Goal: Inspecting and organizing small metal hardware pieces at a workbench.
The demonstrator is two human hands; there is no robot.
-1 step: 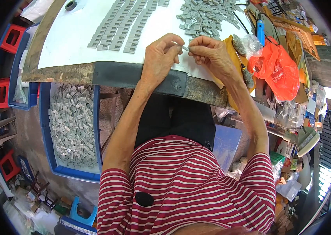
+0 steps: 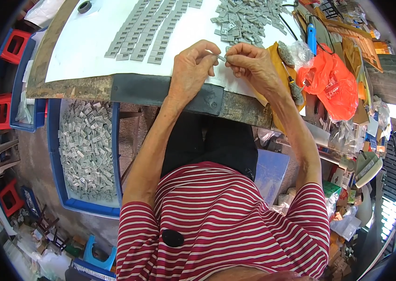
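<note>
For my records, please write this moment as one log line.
left hand: pinches piece | right hand: pinches same piece | rows, pile: on table

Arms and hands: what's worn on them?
Left hand and right hand: bare, no gloves. Forearms: uncovered, no watch or cables visible. Sleeves: short, dark red with thin whitish stripes.

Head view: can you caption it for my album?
Left hand and right hand pinch a small grey piece near rows of grey parts and a heap.
</note>
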